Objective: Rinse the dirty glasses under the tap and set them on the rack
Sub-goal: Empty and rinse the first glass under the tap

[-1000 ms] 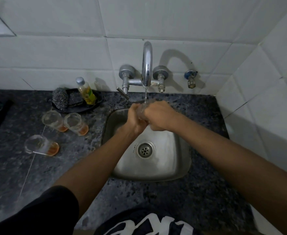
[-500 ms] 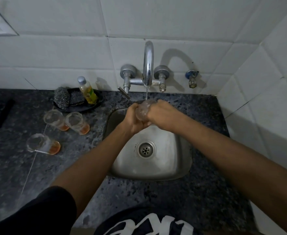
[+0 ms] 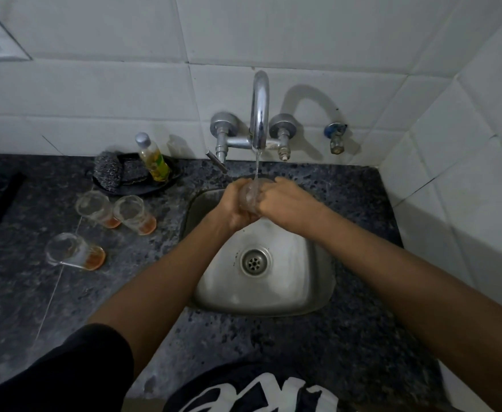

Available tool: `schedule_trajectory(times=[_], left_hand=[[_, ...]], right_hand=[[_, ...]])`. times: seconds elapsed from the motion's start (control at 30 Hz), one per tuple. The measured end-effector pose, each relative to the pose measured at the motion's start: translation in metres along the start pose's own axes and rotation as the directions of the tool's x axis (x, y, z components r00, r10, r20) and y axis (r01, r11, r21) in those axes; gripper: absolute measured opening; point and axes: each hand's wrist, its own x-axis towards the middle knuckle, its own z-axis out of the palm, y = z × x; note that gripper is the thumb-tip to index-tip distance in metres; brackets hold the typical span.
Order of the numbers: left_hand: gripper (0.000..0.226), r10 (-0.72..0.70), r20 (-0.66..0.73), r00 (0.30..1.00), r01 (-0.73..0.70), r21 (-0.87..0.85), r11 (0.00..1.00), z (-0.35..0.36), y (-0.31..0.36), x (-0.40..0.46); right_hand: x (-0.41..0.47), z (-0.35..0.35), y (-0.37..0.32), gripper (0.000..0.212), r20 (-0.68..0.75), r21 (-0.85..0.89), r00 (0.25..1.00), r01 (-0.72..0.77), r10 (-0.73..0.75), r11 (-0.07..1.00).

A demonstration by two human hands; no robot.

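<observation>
A clear glass (image 3: 252, 195) sits between both my hands over the back of the steel sink (image 3: 300, 295), under the water running from the chrome tap (image 3: 259, 108). My left hand (image 3: 234, 206) grips it from the left, and my right hand (image 3: 285, 203) wraps it from the right. Three dirty glasses with orange dregs stand on the dark counter to the left: one (image 3: 96, 209), a second beside it (image 3: 135, 215), and a third nearer me (image 3: 73, 251). No rack is in view.
A black dish (image 3: 137, 188) by the wall holds a steel scrubber (image 3: 107, 171) and a bottle of yellow-green liquid (image 3: 152, 157). A small blue-capped valve (image 3: 336, 138) juts from the tiles right of the tap. The white tiled wall closes the right side.
The glass has shown more between my hands, which stay under the stream and shift slightly around it. The three glasses on the counter have not moved.
</observation>
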Motion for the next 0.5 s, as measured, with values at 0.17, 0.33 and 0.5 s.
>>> schedule_trajectory(times=[0.17,0.33,0.5], left_hand=[[0.047,0.026,-0.031,0.999,-0.028,-0.082,0.996,-0.004,-0.006,0.000],[0.034,-0.050,0.060,0.997,0.042,0.133,0.990,0.001,0.001,-0.003],[0.045,-0.042,0.069,0.997,0.030,0.167,0.986,0.009,0.001,-0.004]], right_hand=[[0.006,-0.001,-0.005,0.025,0.120,0.198,0.987,-0.133,0.111,0.971],[0.003,-0.005,-0.011,0.038,0.019,0.128,1.000,-0.005,0.003,0.992],[0.007,-0.009,-0.019,0.033,0.165,0.342,0.971,-0.219,0.171,0.914]])
